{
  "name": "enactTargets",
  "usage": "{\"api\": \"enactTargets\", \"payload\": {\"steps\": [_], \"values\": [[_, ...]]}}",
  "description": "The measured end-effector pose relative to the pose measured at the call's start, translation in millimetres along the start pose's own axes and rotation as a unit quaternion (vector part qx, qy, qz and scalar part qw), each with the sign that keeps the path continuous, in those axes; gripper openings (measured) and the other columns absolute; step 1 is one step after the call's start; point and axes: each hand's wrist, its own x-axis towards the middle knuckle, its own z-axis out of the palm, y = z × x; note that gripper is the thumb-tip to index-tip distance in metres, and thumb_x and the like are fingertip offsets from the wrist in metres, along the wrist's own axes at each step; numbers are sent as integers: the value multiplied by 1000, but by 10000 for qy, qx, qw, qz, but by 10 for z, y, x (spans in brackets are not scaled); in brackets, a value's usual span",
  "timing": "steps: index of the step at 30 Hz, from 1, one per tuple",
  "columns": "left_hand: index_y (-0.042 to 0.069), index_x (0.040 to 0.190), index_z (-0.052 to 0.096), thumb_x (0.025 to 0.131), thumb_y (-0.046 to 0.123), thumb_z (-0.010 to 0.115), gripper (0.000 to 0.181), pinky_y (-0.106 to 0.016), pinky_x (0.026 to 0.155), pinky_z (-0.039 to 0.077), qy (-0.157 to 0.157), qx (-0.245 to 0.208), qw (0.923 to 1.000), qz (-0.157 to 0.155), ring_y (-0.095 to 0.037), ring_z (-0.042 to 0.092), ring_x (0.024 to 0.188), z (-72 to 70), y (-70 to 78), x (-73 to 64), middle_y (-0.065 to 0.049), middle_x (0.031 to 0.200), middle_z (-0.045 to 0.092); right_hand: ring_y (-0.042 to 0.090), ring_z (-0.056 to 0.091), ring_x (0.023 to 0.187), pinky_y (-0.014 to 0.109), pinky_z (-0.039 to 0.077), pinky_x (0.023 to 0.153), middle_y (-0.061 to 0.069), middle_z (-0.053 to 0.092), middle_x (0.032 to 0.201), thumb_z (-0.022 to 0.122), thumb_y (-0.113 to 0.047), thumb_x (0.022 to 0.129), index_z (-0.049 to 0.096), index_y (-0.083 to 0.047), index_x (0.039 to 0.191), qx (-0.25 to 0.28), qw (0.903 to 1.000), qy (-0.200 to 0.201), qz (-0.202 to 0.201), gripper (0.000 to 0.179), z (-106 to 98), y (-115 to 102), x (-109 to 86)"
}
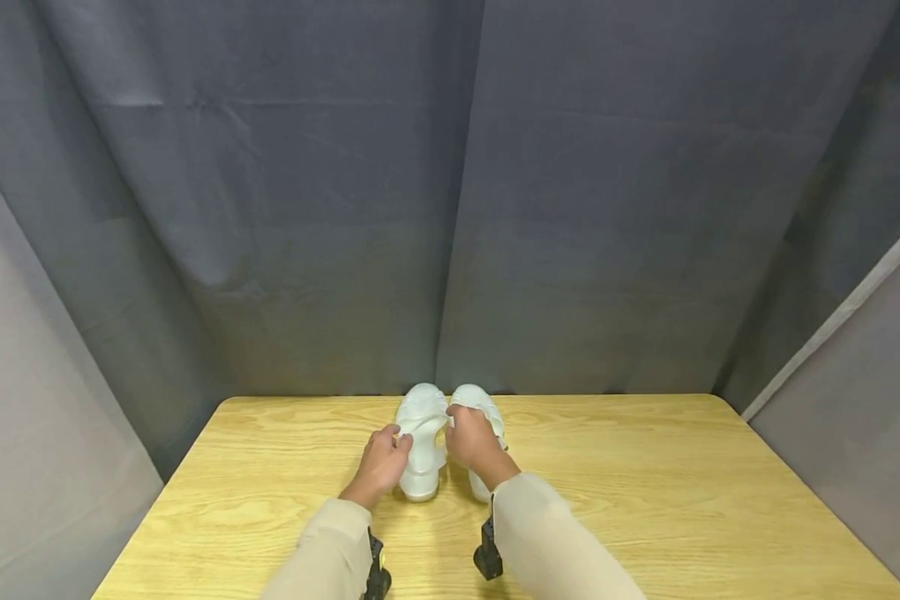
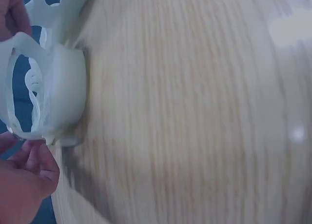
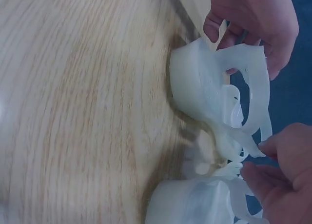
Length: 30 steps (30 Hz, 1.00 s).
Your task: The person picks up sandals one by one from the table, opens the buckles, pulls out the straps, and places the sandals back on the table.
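Note:
A pair of whitish sandals with ankle straps stands near the table's back edge. At the outer side of the left sandal (image 1: 420,454), my left hand (image 1: 384,458) pinches the strap by its buckle; the left wrist view shows those fingertips (image 2: 41,153) against the strap. My right hand (image 1: 471,435) reaches between the pair, covering part of the right sandal (image 1: 478,398). In the right wrist view its thumb and forefinger (image 3: 256,177) pinch the left sandal's strap (image 3: 258,97) on the inner side. Both soles rest on the table.
The light wood-grain table (image 1: 645,500) spreads to both sides of the sandals. A dark grey curtain (image 1: 330,208) hangs right behind its back edge. Paler panels (image 1: 30,375) stand at left and right. A black camera (image 1: 487,554) is worn at each wrist.

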Motion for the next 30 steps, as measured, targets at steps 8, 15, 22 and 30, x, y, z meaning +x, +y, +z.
{"api": "enactTargets", "payload": {"steps": [8, 15, 22, 30], "values": [[-8, 109, 61, 91, 7, 51, 26, -40, 76, 51, 227, -140, 9996, 38, -28, 58, 93, 15, 44, -39, -18, 100, 63, 33, 62, 100, 42, 51, 80, 18, 66, 110, 56, -2, 87, 61, -1, 118, 23, 9997, -158, 192, 31, 11, -18, -23], [-11, 111, 62, 90, 4, 54, 27, -36, 74, 52, 375, -445, 9983, -89, -27, 58, 92, -39, 103, -82, -19, 98, 63, 27, 65, 91, 39, 52, 78, 13, 68, 95, 56, -1, 88, 65, 2, 106, 591, 9975, 392, -64, 20, 39, -63, -40], [-9, 111, 63, 90, 3, 53, 26, -35, 76, 51, 293, -601, 9977, -75, -26, 57, 94, -71, 129, -134, -18, 102, 62, 22, 65, 82, 34, 53, 72, 10, 68, 89, 58, -1, 87, 68, -1, 100, 1147, 9905, 752, 32, 17, -15, -96, -87], [-11, 111, 61, 91, 2, 51, 26, -26, 60, 49, 35, -1224, 9924, -90, -19, 56, 76, -103, 182, -255, -15, 91, 58, 16, 66, 69, 22, 53, 59, 11, 65, 89, 55, -1, 88, 66, 2, 104, 1943, 9788, 637, 119, 19, -111, -106, -220]]}}
